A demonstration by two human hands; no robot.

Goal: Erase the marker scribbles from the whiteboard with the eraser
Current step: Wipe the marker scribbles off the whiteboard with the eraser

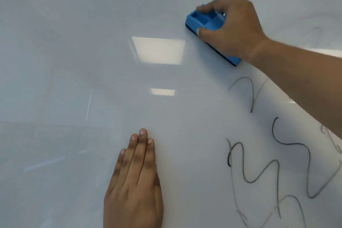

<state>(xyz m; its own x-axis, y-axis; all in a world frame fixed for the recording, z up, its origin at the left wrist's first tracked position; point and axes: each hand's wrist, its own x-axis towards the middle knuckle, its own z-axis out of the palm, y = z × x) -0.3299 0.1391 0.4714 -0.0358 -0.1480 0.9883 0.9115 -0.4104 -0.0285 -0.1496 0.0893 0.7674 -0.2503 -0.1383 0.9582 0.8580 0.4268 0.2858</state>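
Note:
The glossy whiteboard (74,79) fills the whole view. My right hand (235,27) grips a blue eraser (205,22) with a dark felt underside, pressed flat against the board at the upper right. Black and grey marker scribbles (259,170) wind across the lower right of the board, with a fainter loop (249,89) just below my right forearm and faint traces at the far right. My left hand (135,181) lies flat on the board at the bottom centre, fingers straight and together, holding nothing.
Ceiling lights reflect in the board as a bright square (159,50) and a smaller one (162,91) near the middle. The left half of the board shows only a pale sheen and faint reflections. No board edge is in view.

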